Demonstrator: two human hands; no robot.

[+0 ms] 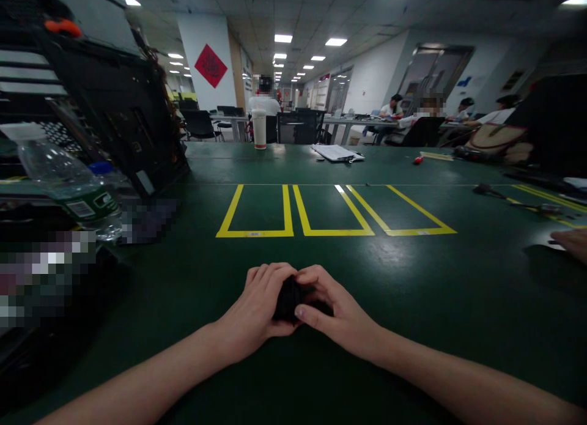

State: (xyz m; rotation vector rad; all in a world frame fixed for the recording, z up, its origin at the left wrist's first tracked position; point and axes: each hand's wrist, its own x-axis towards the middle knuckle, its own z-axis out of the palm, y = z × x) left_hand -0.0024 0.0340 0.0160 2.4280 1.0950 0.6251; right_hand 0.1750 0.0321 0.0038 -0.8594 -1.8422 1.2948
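A small black object (287, 299) is held between my two hands just above or on the green table (192, 278); its kind is hard to make out, as fingers cover much of it. My left hand (259, 306) wraps round its left side, fingers over the top and thumb below. From the right, my right hand (337, 309) grips it, with the thumb against its near face and the curled fingers at its upper edge. The fingertips of both hands meet at the top.
Yellow tape outlines (254, 233) mark the table ahead. A clear plastic bottle (68, 180) and black equipment stand at left. Farther back are a white cup (259, 129), a clipboard (338, 153) and a small red object (417, 160). Another person's hand (571, 241) shows at the right edge.
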